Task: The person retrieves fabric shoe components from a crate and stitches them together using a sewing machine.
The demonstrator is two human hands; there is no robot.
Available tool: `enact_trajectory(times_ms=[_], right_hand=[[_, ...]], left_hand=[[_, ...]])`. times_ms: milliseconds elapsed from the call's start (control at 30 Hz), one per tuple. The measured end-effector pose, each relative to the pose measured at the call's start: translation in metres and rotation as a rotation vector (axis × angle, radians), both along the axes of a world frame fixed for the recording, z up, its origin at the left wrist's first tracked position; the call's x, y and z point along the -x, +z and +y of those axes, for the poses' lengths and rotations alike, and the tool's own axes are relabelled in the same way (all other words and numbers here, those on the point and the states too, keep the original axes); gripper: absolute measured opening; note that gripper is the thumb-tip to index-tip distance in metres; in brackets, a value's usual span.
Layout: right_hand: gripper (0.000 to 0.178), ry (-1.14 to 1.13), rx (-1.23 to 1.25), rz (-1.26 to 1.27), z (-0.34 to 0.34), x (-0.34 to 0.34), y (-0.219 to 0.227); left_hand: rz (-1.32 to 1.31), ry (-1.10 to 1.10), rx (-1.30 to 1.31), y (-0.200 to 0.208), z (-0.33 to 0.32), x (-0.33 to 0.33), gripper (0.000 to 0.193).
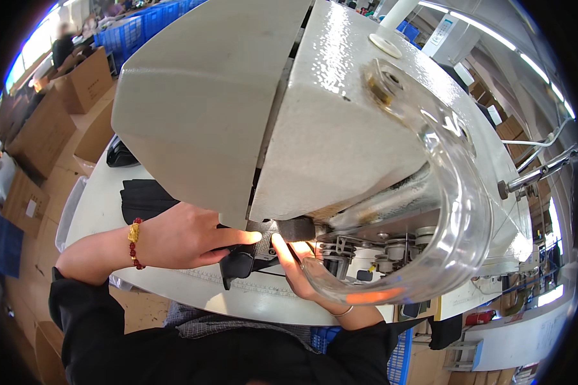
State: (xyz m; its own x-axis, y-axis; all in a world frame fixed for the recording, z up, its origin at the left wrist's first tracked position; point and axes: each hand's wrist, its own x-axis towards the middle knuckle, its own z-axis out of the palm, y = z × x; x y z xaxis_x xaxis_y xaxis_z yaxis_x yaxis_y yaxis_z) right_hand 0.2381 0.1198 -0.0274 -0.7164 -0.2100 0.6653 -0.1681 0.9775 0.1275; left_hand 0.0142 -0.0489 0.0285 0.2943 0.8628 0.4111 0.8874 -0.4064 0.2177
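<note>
Under the head of a large off-white sewing machine (192, 109) lies a black fabric piece (239, 264), its loose end hanging toward me. My left hand (186, 236) comes in from the left, index finger stretched along the piece and thumb below, pinching it. On the other side, my right hand (294, 273) has its fingers extended, the tips touching the work beside the left fingertip. A clear curved plastic guard (459, 237) partly covers the right hand. The needle is hidden by the machine head. Lamp light falls on the fingertips.
Folded black fabric pieces (146, 200) lie on the white table (205, 296), left of the machine. Spools and metal guides (392, 253) sit close to my right hand. Cardboard boxes (42, 135) stand on the floor at left; blue crates (125, 40) line the back.
</note>
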Motion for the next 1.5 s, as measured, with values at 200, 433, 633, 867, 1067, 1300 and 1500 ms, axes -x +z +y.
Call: enact_trajectory(times_ms=[200, 433, 633, 867, 1067, 1300, 1500], right_hand=[[0.037, -0.029, -0.049, -0.110, -0.005, -0.006, 0.018], [0.027, -0.012, 1.325, -0.545, -0.020, -0.001, 0.009], [0.015, -0.005, 1.269, -0.620, -0.015, 0.004, -0.012], [0.034, 0.068, 0.679, -0.419, 0.000, -0.010, -0.080], [0.023, -0.020, 1.357, -0.515, -0.005, -0.001, -0.055], [0.012, 0.004, 1.425, -0.601, -0.010, 0.002, -0.025], [0.016, 0.104, 1.502, -0.554, -0.016, -0.001, -0.032]], left_hand=[[0.128, 0.158, 0.020, 0.006, -0.005, -0.027, 0.046], [-0.008, 0.336, -0.093, 0.005, -0.004, -0.067, 0.050], [0.068, 0.496, -0.247, -0.023, 0.011, -0.090, 0.044], [0.009, 0.650, -0.305, -0.035, 0.021, -0.105, 0.033], [-0.081, 0.570, -0.167, -0.015, 0.013, -0.097, 0.025], [-0.322, 0.177, 0.080, 0.002, -0.004, -0.028, 0.056], [-0.038, -0.077, -0.275, -0.016, -0.003, -0.030, 0.033]])
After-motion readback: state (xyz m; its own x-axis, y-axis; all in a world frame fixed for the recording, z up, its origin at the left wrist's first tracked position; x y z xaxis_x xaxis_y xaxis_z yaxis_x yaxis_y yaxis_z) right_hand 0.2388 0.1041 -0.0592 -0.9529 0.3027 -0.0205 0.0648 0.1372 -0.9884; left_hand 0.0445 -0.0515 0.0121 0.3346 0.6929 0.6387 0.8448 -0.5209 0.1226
